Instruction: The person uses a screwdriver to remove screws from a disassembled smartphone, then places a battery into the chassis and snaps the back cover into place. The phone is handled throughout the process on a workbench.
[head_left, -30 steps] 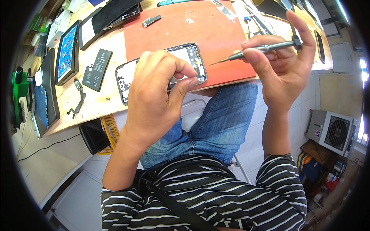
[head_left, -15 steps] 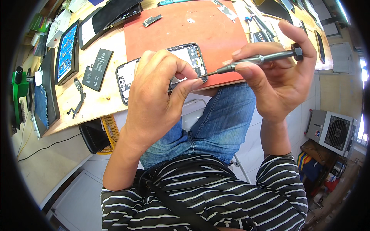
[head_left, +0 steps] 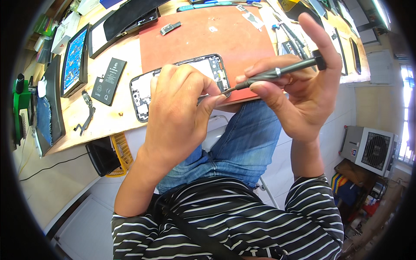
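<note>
The phone shell (head_left: pixel 142 100) lies on the bench (head_left: pixel 113 125), partly upon the red mat (head_left: pixel 190 39); the left hand (head_left: pixel 175 99) covers its middle. Inside its dark rim I see white panels and small parts. The left thumb and forefinger come close together above its near corner — I cannot tell if they pinch some tiny piece. The right hand (head_left: pixel 299 104) pinches a screwdriver (head_left: pixel 277 73) between thumb and fingers, with one finger stretched upward; its tip meets the left fingertips.

To the left, a dark frame (head_left: pixel 74 60) surrounds a blue face. Near it lie a black battery (head_left: pixel 109 81) and a thin cable (head_left: pixel 87 115). Below the bench edge there is a yellow basket (head_left: pixel 122 152) with a black thing (head_left: pixel 103 157) against it — whether inside or beside, I cannot tell.
</note>
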A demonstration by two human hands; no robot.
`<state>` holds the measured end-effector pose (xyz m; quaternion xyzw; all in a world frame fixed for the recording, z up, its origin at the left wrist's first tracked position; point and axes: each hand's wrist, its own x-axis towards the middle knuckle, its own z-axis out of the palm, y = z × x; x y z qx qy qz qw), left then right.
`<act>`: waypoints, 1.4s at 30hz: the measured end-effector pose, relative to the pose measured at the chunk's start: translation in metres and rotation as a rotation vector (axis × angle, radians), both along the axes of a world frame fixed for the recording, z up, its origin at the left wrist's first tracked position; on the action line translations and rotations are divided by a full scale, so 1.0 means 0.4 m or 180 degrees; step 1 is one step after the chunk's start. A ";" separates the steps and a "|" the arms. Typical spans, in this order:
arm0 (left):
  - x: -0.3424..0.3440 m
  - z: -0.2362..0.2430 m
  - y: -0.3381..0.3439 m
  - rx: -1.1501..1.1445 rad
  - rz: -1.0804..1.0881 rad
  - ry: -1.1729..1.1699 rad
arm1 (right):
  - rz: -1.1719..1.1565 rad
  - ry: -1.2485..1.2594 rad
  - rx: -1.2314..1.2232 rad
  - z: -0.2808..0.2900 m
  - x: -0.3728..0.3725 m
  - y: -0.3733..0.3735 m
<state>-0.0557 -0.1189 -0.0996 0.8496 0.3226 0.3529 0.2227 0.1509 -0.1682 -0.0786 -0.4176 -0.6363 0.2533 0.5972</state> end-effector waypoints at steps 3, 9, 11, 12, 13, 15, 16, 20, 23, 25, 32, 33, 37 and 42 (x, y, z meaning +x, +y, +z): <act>0.003 -0.007 -0.004 -0.0002 0.0007 0.0009 | -0.0055 -0.0301 -0.0088 -0.007 0.014 -0.006; -0.003 0.001 -0.012 -0.0034 0.0046 0.0349 | -0.0189 -0.0493 -0.0134 -0.020 0.022 -0.009; -0.007 0.003 -0.017 0.0064 0.0167 0.0454 | -0.0200 -0.0579 -0.0169 -0.020 0.031 -0.008; -0.011 0.003 -0.017 0.0066 0.0129 0.0559 | -0.0189 -0.0607 -0.0163 -0.020 0.034 -0.008; -0.013 0.001 -0.018 0.0127 0.0111 0.0597 | -0.0219 -0.0626 -0.0192 -0.021 0.035 -0.009; -0.018 -0.006 -0.016 0.0221 0.0084 0.0678 | -0.0217 -0.0636 -0.0193 -0.022 0.035 -0.010; -0.020 -0.011 -0.016 0.0212 0.0081 0.0660 | -0.0251 -0.0601 -0.0216 -0.023 0.034 -0.010; -0.026 -0.024 -0.017 0.0364 0.0070 0.0668 | -0.0187 -0.0712 -0.0216 -0.024 0.031 -0.008; -0.026 -0.026 -0.016 0.0343 0.0045 0.0659 | -0.0019 -0.0842 -0.0157 -0.023 0.037 -0.005; -0.025 -0.025 -0.016 0.0359 0.0074 0.0644 | 0.0079 -0.0944 -0.0123 -0.023 0.040 -0.004; -0.024 -0.019 -0.014 0.0314 0.0050 0.0658 | -0.0151 -0.0995 -0.0170 -0.025 0.023 -0.005; -0.024 -0.019 -0.014 0.0309 0.0050 0.0657 | -0.0155 -0.1092 -0.0127 -0.024 0.022 -0.004; -0.026 -0.016 -0.014 0.0281 0.0037 0.0706 | -0.0119 -0.1158 -0.0099 -0.023 0.022 0.002; -0.025 -0.017 -0.014 0.0289 0.0055 0.0720 | -0.0045 -0.1241 -0.0124 -0.022 0.022 0.000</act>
